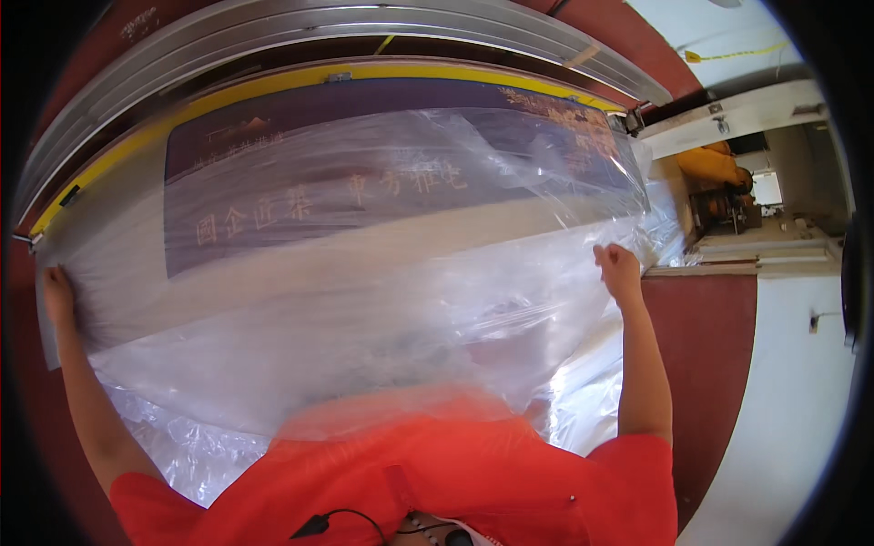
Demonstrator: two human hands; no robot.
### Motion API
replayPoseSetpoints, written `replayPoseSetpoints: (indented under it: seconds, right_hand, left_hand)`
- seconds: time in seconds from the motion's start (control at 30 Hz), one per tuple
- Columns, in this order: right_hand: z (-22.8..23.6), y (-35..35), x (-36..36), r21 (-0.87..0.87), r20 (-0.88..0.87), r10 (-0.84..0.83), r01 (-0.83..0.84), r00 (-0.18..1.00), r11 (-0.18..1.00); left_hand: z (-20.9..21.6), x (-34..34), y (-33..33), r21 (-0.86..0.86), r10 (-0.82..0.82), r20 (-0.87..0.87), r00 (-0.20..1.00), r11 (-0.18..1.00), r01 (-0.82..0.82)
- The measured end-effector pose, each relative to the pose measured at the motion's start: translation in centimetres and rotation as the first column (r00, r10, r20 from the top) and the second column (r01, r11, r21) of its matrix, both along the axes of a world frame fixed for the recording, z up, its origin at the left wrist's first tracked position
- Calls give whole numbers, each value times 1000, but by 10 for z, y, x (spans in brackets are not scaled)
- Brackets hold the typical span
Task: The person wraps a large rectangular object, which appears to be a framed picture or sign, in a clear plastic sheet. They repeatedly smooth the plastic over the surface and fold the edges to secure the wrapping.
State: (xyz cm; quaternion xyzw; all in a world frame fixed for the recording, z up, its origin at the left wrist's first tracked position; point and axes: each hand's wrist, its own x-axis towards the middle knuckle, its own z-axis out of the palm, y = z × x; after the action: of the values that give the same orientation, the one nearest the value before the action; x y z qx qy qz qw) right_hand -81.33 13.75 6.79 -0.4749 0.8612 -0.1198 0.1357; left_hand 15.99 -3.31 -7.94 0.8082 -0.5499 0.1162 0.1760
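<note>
A wide clear plastic sheet [364, 337] spreads before me, wrinkled and shiny, and its near part lies over my red shirt. Through it shows a pale printed sheet with a dark purple panel [319, 123] bearing gold lettering and a gold pattern. At the far left, my left hand [59, 293] is closed on the plastic's edge, its fingertips partly hidden. My right hand [619, 270], at the right side, pinches the plastic with fingers pressed together. Between the two hands the plastic looks stretched across.
Along the far side run a yellow bar [228, 92] with small metal clips [339, 77] and a silver metal rail [510, 32]. More crumpled plastic [173, 437] hangs below. At right are a white beam [737, 123], dark red floor [701, 373] and an orange-yellow shape [715, 166].
</note>
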Motion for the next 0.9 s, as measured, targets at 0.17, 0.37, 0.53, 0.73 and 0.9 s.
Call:
replayPoseSetpoints:
  seconds: [0.17, 0.37, 0.53, 0.73, 0.9]
  right_hand:
    - [24, -45, 66, 212, -570, 341, -267, 747, 940]
    - [-26, -147, 79, -120, -495, 481, -605, 724, 787]
    - [-44, -157, 67, -48, -522, 350, -437, 777, 898]
    - [-47, -195, 62, -198, -529, 345, -508, 776, 838]
    - [-42, -230, 18, -390, -170, 360, -398, 917, 830]
  left_hand:
    - [19, 19, 22, 29, 116, 13, 993, 993, -116]
    - [13, 14, 11, 43, 68, 35, 997, 997, -70]
    - [15, 39, 53, 46, 63, 73, 995, 997, -66]
    - [37, 41, 69, 130, 82, -16, 997, 988, -79]
    - [99, 3, 75, 51, 6, -612, 791, 998, 33]
